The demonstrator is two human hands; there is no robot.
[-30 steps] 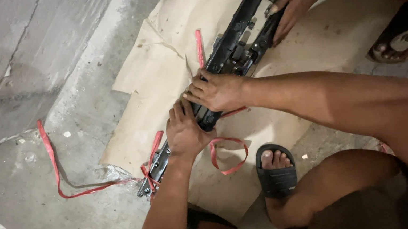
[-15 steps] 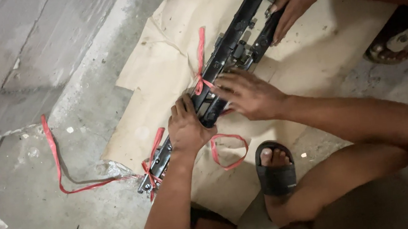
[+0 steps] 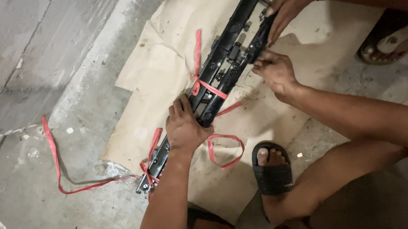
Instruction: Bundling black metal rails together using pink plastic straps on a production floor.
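long black metal rail assembly [image 3: 230, 54] lay diagonally, lower-left to upper-right; left hand [image 3: 184, 128] clasped it, right hand [image 3: 274, 70] pinched it further up.

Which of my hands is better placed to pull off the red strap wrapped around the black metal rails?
Probably the left hand: it grips the black rails right beside the red strap. The right hand sits farther up the rails.
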